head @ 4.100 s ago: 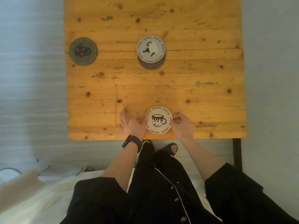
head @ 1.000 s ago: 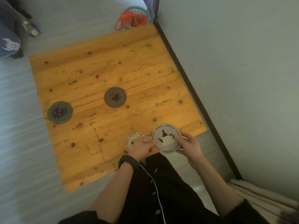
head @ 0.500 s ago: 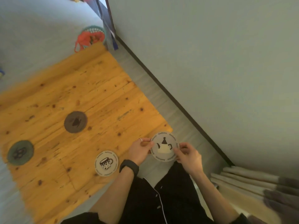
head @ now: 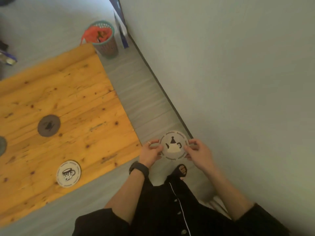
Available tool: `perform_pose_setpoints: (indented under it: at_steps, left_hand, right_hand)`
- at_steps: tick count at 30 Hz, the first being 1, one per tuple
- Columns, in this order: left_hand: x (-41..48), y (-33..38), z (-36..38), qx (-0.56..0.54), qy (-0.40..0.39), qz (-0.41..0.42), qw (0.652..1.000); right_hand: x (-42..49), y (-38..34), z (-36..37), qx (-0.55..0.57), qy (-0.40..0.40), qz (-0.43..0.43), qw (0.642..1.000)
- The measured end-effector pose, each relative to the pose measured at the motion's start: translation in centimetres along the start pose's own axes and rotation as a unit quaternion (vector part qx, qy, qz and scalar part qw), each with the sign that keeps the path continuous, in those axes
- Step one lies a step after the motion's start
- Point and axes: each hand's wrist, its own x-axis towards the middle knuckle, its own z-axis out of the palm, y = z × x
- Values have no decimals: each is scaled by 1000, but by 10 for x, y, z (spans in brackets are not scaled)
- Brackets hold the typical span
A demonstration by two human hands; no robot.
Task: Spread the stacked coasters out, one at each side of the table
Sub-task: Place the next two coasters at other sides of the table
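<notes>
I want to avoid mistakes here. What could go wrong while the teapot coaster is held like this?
1. The teapot coaster is pinched only at its rim by the left hand and right hand, over the floor beside the table; it might slip and drop.
2. The dark coaster lies mid-table, so it may get forgotten.

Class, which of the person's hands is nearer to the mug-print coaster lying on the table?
Left. The left hand is closer to the mug-print coaster, just off the table corner; the right hand is farther away, beyond the teapot coaster both hold.
</notes>
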Motion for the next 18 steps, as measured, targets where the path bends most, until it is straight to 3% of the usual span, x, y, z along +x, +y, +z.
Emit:
perform_pose_setpoints:
  at_steps: [9, 18]
  left_hand:
    - [37, 43, 6, -89, 49, 2, 995]
    - [97, 109, -40, -232, 118, -11, 965]
  right_hand:
    - [87, -52, -13, -53, -59, -44, 996]
    - [178, -167, 24, -134, -165, -88, 973]
